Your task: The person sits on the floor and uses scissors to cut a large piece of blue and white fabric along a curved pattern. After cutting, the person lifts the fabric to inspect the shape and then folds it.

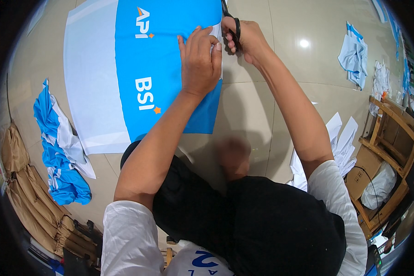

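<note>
Nearest, the person's white shirt (184, 264) bears dark-blue printed characters, beyond which black-clad legs (280, 221) rest over the tiled floor (290, 64). Farther out, the left hand (201, 62) lies on a blue-and-white cloth panel (129, 60) spread across the floor, its fingers slightly apart and bent, with white capital lettering (144, 94) and small orange marks printed in two places; at the panel's right edge, the right hand (244, 40) has its fingers curled around the handles of black scissors (237, 30).

Head-worn fisheye, looking down, near hands (200, 63)
</note>
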`<state>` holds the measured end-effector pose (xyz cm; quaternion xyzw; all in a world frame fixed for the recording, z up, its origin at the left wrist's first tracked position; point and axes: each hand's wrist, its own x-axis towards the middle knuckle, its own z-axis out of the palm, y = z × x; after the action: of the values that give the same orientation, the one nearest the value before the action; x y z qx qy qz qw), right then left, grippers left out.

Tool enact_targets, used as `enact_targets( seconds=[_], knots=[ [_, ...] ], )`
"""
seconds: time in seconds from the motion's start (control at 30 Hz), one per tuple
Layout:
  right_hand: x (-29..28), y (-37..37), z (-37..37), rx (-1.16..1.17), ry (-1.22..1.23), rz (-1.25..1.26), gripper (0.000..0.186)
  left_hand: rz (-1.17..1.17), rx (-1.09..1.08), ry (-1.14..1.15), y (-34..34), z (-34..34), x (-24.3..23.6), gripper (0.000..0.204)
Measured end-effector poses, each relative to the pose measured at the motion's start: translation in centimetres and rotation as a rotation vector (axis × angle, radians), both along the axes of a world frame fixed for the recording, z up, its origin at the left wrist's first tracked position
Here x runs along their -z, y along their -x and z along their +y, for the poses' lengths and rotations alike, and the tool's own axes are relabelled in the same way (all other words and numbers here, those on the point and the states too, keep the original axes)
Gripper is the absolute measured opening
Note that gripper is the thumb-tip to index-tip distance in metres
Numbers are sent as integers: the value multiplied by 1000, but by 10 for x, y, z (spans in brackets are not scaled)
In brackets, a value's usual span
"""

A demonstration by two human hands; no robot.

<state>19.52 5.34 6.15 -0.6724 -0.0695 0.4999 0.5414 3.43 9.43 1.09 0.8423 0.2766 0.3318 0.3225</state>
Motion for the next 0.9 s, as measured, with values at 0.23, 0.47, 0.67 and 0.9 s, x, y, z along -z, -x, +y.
enact_targets(
  seconds=[0.23,0.47,0.67,0.9],
  knots=[
    [0,-4,4,-14,7,-19,29,-8,4,-18,1,0,-3,10],
    [2,-6,2,-17,12,-27,30,-11,-1,-22,0,1,-2,10],
    [3,-6,1,-19,13,-48,30,-15,-5,-19,0,1,-1,11],
    [-5,-9,1,-35,11,-28,30,-13,-3,-6,1,1,-3,10]
  ],
)
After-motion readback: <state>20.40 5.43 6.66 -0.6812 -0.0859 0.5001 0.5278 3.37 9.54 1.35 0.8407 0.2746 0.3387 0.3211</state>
